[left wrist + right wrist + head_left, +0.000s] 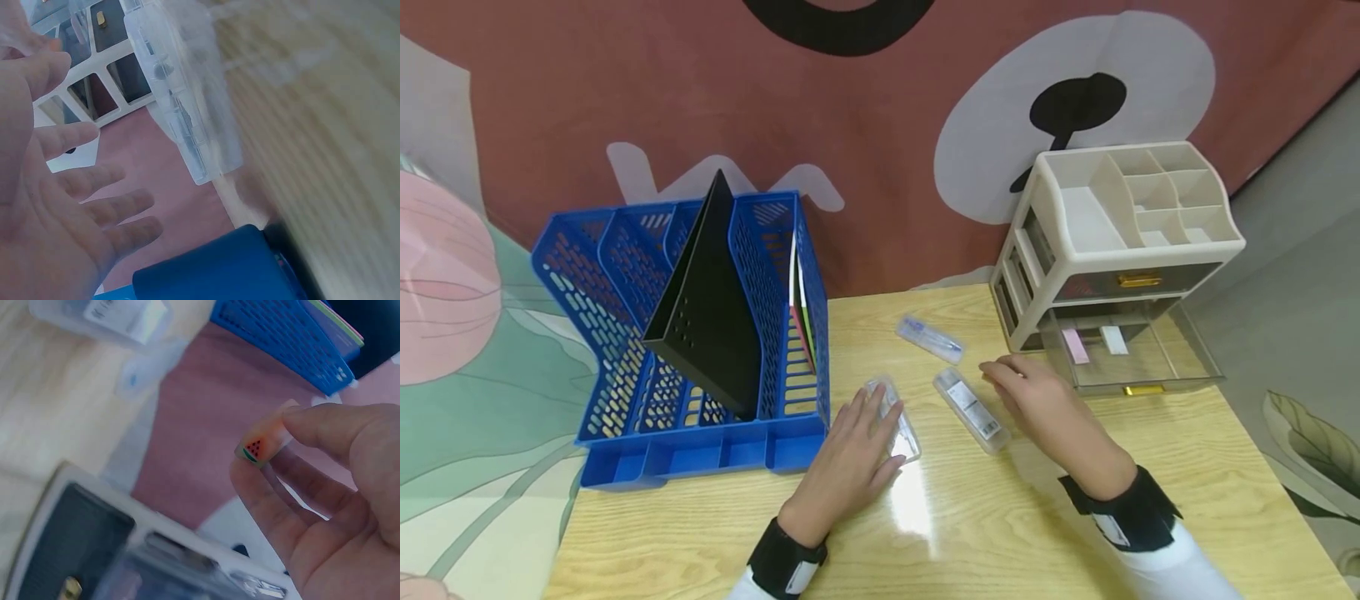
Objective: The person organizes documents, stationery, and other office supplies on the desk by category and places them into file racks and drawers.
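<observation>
My left hand (853, 450) reaches over a clear flat case (906, 440) with its fingers spread; in the left wrist view the hand (81, 200) is beside that case (181, 94), and contact is unclear. Between thumb and fingers, my right hand (344, 481) pinches a small pale piece with a watermelon print (262, 440). From the head view this hand (1048, 408) is just right of a labelled clear box (972, 410) and in front of the open drawer (1172, 354). A slim clear case with blue inside (929, 338) lies behind the box.
A blue file rack (700, 446) on the left holds a black folder (718, 333) and thin coloured booklets (801, 304). At the right stands a white organizer (1090, 217); its open drawer holds a pink item (1075, 346) and a white one (1113, 340).
</observation>
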`<action>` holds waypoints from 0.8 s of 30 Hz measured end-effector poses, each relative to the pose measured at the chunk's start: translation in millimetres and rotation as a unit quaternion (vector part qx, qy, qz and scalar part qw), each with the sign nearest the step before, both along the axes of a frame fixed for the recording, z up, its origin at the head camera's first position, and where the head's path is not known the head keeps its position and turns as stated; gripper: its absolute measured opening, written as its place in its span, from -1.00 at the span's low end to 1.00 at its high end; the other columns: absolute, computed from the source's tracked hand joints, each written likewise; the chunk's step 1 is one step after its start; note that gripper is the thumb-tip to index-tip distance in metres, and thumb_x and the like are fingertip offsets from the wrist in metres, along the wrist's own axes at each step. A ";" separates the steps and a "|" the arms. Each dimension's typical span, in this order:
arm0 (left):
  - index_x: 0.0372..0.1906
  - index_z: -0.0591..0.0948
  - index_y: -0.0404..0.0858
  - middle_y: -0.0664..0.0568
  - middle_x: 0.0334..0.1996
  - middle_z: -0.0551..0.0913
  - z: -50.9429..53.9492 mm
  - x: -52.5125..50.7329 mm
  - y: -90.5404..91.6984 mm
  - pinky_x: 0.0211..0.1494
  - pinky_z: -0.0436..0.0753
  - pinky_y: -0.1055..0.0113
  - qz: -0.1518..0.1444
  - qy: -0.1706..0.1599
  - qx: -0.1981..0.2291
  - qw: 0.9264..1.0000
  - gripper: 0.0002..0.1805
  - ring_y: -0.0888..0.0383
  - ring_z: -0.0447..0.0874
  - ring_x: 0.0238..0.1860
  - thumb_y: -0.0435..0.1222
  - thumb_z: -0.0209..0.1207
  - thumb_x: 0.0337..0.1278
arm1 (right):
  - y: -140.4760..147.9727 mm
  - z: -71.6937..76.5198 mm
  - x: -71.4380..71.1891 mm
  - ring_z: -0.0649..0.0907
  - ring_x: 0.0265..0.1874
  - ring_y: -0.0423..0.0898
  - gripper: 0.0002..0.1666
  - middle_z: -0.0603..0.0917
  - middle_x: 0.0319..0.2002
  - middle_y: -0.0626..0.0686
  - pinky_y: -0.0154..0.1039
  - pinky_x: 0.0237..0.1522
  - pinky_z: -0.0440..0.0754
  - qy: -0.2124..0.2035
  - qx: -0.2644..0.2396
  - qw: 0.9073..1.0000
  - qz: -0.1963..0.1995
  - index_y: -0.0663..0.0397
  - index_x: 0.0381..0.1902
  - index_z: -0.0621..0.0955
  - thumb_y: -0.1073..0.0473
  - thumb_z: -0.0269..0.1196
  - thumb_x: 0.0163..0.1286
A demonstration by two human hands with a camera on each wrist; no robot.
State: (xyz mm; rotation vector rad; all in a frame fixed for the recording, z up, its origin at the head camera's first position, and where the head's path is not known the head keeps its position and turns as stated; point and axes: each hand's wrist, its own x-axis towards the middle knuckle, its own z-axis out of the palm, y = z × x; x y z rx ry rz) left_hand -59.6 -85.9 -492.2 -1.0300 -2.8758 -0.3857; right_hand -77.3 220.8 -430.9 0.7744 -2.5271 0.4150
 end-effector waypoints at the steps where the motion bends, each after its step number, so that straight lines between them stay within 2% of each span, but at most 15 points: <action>1: 0.60 0.28 -0.12 -0.19 0.64 0.13 0.7 -0.6 0.8 0.55 0.34 -0.19 0.001 -0.002 -0.002 1.000 -0.25 -0.23 0.09 0.63 0.13 0.06 0.49 | 2.8 3.8 1.5 0.74 -0.22 0.12 -0.61 0.73 -0.16 0.20 -0.03 -0.21 0.78 0.002 -0.001 1.000 -0.002 0.23 0.00 0.70 0.44 0.47 0.19; 3: 0.60 0.28 -0.11 -0.18 0.65 0.11 2.4 -1.3 2.5 0.56 0.33 -0.19 0.002 -0.005 -0.005 1.000 -0.25 -0.21 0.08 0.64 0.15 0.04 0.49 | 8.8 10.7 2.9 0.74 -0.19 0.14 -0.77 0.73 -0.14 0.21 0.01 -0.19 0.77 0.008 -0.006 1.000 -0.006 0.22 0.02 0.70 0.27 0.33 0.45; 4: 0.60 0.28 -0.11 -0.17 0.65 0.11 3.0 -1.8 3.5 0.55 0.32 -0.19 0.002 -0.005 -0.005 1.000 -0.24 -0.21 0.08 0.64 0.16 0.04 0.49 | 12.2 13.6 3.3 0.73 -0.18 0.15 -0.76 0.73 -0.14 0.22 0.03 -0.18 0.77 0.012 -0.009 1.000 -0.008 0.22 0.02 0.70 0.19 0.24 0.55; 6: 0.61 0.27 -0.09 -0.17 0.65 0.12 3.7 -2.6 5.6 0.54 0.33 -0.22 0.003 0.001 -0.005 1.000 -0.21 -0.22 0.10 0.63 0.20 0.05 0.46 | 19.8 17.9 3.4 0.72 -0.18 0.16 -0.55 0.72 -0.14 0.22 0.06 -0.19 0.76 0.023 -0.018 1.000 -0.010 0.22 0.02 0.70 0.01 0.00 0.67; 8: 0.61 0.26 -0.06 -0.17 0.65 0.12 4.3 -3.2 7.4 0.53 0.33 -0.24 0.003 0.005 -0.005 1.000 -0.18 -0.24 0.12 0.62 0.25 0.06 0.42 | 28.0 21.1 3.3 0.71 -0.19 0.15 -0.37 0.72 -0.15 0.20 0.07 -0.22 0.74 0.038 -0.025 0.999 -0.015 0.22 0.02 0.70 -0.10 -0.18 0.70; 13: 0.62 0.24 -0.03 -0.18 0.63 0.15 2.9 -4.1 10.4 0.50 0.35 -0.28 0.002 0.018 -0.005 1.000 -0.13 -0.27 0.15 0.60 0.29 0.08 0.37 | 45.1 29.3 5.3 0.72 -0.20 0.18 -0.41 0.72 -0.16 0.22 0.08 -0.28 0.73 0.064 -0.039 0.997 -0.022 0.24 0.04 0.70 -0.07 -0.11 0.70; 16: 0.62 0.24 -0.04 -0.19 0.63 0.15 2.3 -4.6 11.6 0.50 0.36 -0.27 0.003 0.022 -0.007 1.000 -0.12 -0.27 0.15 0.60 0.29 0.09 0.36 | 52.7 34.2 7.2 0.72 -0.16 0.19 -0.40 0.73 -0.13 0.25 0.08 -0.24 0.73 0.066 -0.040 0.997 -0.024 0.24 0.05 0.71 -0.08 -0.11 0.70; 20: 0.63 0.22 -0.03 -0.19 0.64 0.13 2.1 -5.1 13.6 0.52 0.33 -0.26 0.003 0.016 -0.003 1.000 -0.12 -0.27 0.13 0.61 0.29 0.09 0.36 | 63.4 39.3 9.7 0.71 -0.14 0.19 -0.37 0.73 -0.11 0.23 0.07 -0.19 0.71 0.059 -0.030 0.997 -0.036 0.24 0.07 0.70 -0.11 -0.14 0.69; 24: 0.65 0.19 -0.01 -0.17 0.66 0.09 2.8 -5.9 16.2 0.56 0.28 -0.25 0.002 0.001 0.002 1.000 -0.10 -0.27 0.08 0.63 0.30 0.07 0.37 | 76.3 43.2 11.0 0.71 -0.18 0.21 -0.38 0.71 -0.13 0.26 0.09 -0.23 0.71 0.058 -0.012 0.997 -0.046 0.27 0.10 0.68 -0.08 -0.15 0.70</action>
